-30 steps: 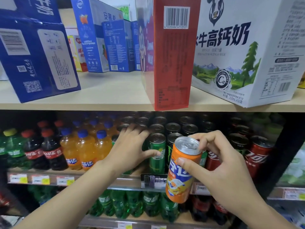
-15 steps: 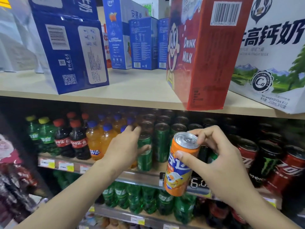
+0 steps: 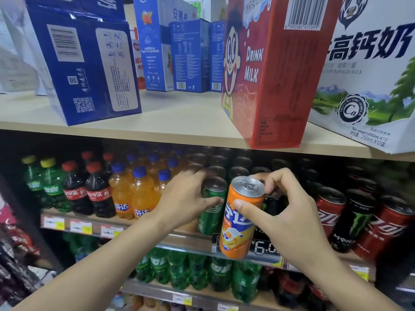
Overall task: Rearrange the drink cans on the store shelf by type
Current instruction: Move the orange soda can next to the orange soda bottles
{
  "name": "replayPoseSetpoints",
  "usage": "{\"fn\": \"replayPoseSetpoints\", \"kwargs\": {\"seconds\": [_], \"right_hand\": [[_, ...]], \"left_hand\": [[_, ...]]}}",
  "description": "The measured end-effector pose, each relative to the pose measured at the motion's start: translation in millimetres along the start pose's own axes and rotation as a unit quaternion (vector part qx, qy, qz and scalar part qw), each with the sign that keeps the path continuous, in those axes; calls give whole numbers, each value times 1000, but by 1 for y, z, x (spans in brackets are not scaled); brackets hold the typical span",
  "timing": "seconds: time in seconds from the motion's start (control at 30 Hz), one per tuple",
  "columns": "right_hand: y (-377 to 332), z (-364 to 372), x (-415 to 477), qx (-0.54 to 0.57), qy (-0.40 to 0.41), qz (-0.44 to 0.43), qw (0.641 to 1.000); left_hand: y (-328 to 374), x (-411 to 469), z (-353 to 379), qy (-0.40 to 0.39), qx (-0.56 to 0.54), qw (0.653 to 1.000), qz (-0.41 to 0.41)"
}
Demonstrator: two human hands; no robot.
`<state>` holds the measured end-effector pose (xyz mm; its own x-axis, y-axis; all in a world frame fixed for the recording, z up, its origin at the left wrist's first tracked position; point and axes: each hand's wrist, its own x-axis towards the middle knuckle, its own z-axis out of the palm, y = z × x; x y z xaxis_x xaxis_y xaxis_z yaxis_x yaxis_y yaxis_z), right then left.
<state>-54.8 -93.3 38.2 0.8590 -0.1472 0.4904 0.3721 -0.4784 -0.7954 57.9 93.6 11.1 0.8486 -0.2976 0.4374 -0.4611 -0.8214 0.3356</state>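
Observation:
My right hand (image 3: 283, 212) holds an orange Fanta can (image 3: 241, 218) upright in front of the middle shelf, thumb across its label and fingers over the rim. My left hand (image 3: 186, 203) wraps around the front green Sprite can (image 3: 212, 209) standing on the shelf, fingers behind it and thumb on its front. More silver-topped cans (image 3: 238, 167) fill the rows behind. Red cola cans (image 3: 326, 212) and a black Monster can (image 3: 356, 218) stand to the right.
Small bottles of orange soda (image 3: 139, 194), cola (image 3: 96, 191) and green soda (image 3: 51, 182) line the shelf's left. The wooden shelf above (image 3: 179, 129) carries blue, red and white milk cartons. Green bottles (image 3: 197, 272) fill the lower shelf. Price tags run along the rail (image 3: 78, 226).
The view has shifted right and closer to the shelf. My left hand has closed further around the green can; my right hand keeps the orange can in about the same place.

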Motion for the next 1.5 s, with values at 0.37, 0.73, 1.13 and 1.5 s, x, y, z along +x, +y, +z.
{"fn": "replayPoseSetpoints", "kwargs": {"seconds": [0.37, 0.73, 1.13, 1.5], "right_hand": [[-3, 9, -7, -13, -8, -2, 1000], [-8, 25, -8, -39, -5, -7, 999], [0, 83, 19, -57, -36, -30, 997], [0, 122, 47, -233, -137, -85, 959]], "left_hand": [[-14, 7, 0, -45, -9, 998, 51], [-15, 7, 1, -54, -127, 987, 78], [-74, -11, -86, 105, -209, 972, -14], [-102, -34, -80, 85, -222, 970, 50]]}}
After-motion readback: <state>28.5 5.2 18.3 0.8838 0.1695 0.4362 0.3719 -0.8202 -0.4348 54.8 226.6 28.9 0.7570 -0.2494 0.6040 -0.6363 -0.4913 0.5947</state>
